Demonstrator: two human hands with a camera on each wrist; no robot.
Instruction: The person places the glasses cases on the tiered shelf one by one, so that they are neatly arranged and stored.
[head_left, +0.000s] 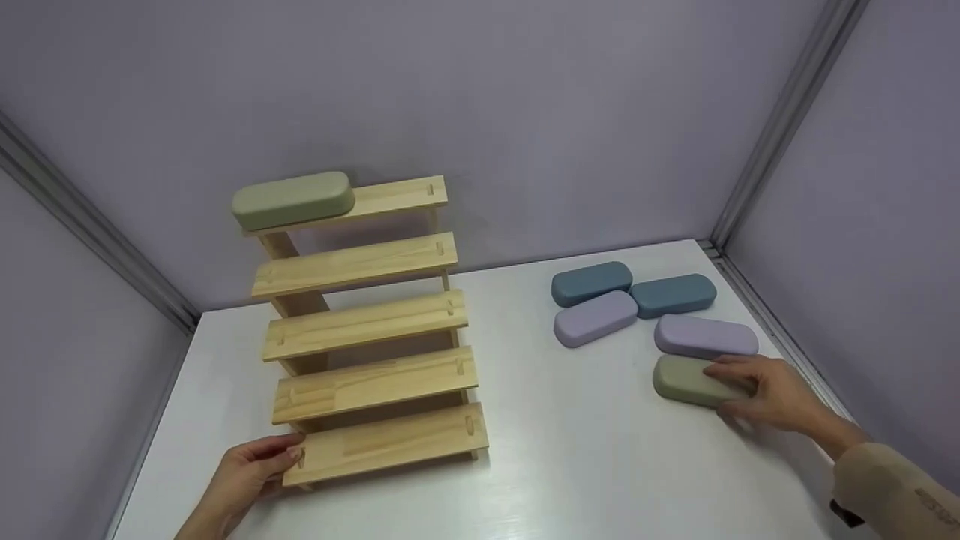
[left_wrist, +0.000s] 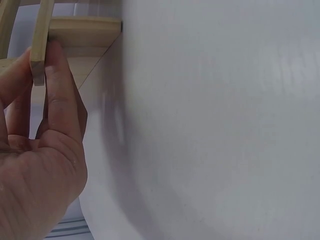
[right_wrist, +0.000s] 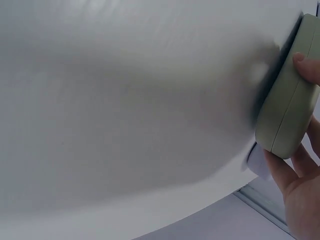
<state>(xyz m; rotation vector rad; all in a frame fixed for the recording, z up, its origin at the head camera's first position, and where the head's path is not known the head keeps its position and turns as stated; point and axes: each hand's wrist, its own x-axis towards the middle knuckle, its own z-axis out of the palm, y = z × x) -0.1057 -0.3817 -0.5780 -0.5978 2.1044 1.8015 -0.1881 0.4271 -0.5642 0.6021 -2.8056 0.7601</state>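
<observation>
At the lower left of the head view, my left hand (head_left: 244,474) pinches the left end of the bottom step of a tiered wooden display rack (head_left: 397,436). The left wrist view shows the step's edge (left_wrist: 39,55) between thumb and fingers. My right hand (head_left: 784,394) grips a sage-green glasses case (head_left: 686,380) lying at the right of the table. In the right wrist view, thumb and fingers lie on opposite sides of this green case (right_wrist: 287,107). Another green glasses case (head_left: 292,201) rests on the left part of the rack's top step.
Beyond the right hand lie two lilac cases (head_left: 596,319) (head_left: 706,336) and two blue cases (head_left: 591,283) (head_left: 673,295). They sit close together on the white table (head_left: 570,442). Grey walls (head_left: 525,112) enclose the back and sides.
</observation>
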